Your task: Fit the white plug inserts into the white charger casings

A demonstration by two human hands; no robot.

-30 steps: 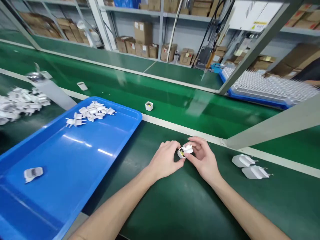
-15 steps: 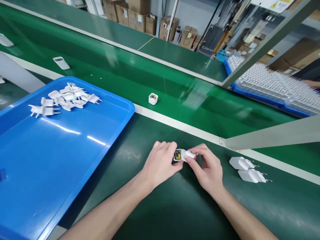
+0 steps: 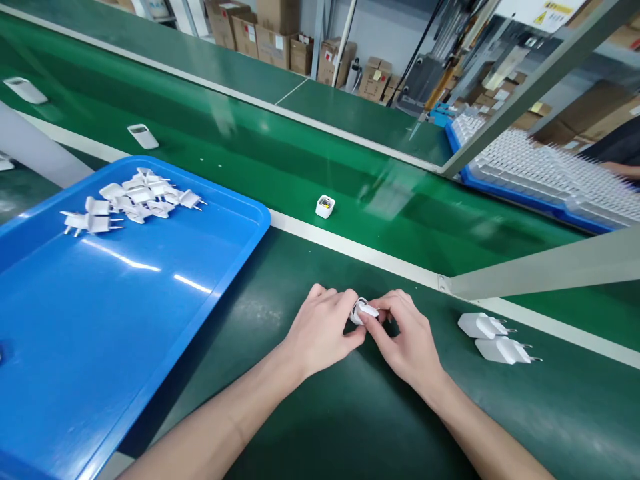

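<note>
Over the dark green table, my left hand (image 3: 325,327) is closed around a white charger housing (image 3: 355,315), most of which the fingers hide. My right hand (image 3: 405,333) pinches a white plug cap (image 3: 369,310) with metal pins. The cap sits at an angle against the open end of the housing; whether it is seated inside I cannot tell. To the right of my right hand, two white chargers with pins (image 3: 503,350) lie side by side. A blue tray (image 3: 150,320) on the left bears a heap of white plug caps (image 3: 140,193) at its far end.
Beyond a pale rail lies a green conveyor belt (image 3: 270,177) carrying an open white housing (image 3: 325,207) and further white housings (image 3: 143,137). A slanted metal post (image 3: 550,263) stands at right. Behind it, a blue-edged tray holds many pronged white pieces (image 3: 545,167), near a person's arm.
My right hand has moved left, bringing the plug cap over the housing's opening, which now shows less of its inside. The housings on the belt have shifted to the right.
</note>
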